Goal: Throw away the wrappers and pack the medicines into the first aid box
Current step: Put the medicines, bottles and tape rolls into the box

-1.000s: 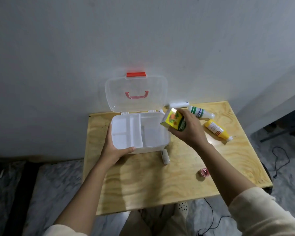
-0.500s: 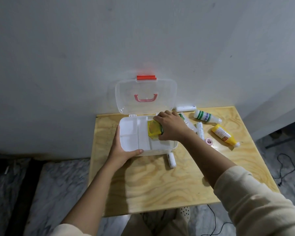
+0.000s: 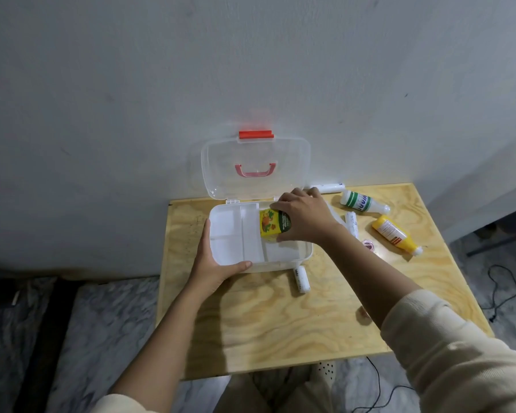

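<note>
The white first aid box (image 3: 283, 258) stands open on the wooden table (image 3: 280, 317), its clear lid (image 3: 255, 165) leaning against the wall. My right hand (image 3: 306, 217) holds a yellow-green medicine carton (image 3: 273, 224) inside the box's large right compartment. My left hand (image 3: 213, 263) grips the box's front left corner. On the table to the right lie a white-green bottle (image 3: 364, 202), a yellow bottle (image 3: 395, 234), a white tube (image 3: 352, 223) and a small pink roll (image 3: 368, 244). Another white tube (image 3: 301, 280) lies in front of the box.
A long white tube (image 3: 328, 187) lies by the wall behind the box. The table's right edge is near a grey ledge (image 3: 474, 186). Black cables (image 3: 501, 287) run on the marble floor to the right and below.
My right hand has carried the yellow-green carton from above the table down into the box's right compartment. My left hand stays on the box's corner. The camera has shifted slightly.
</note>
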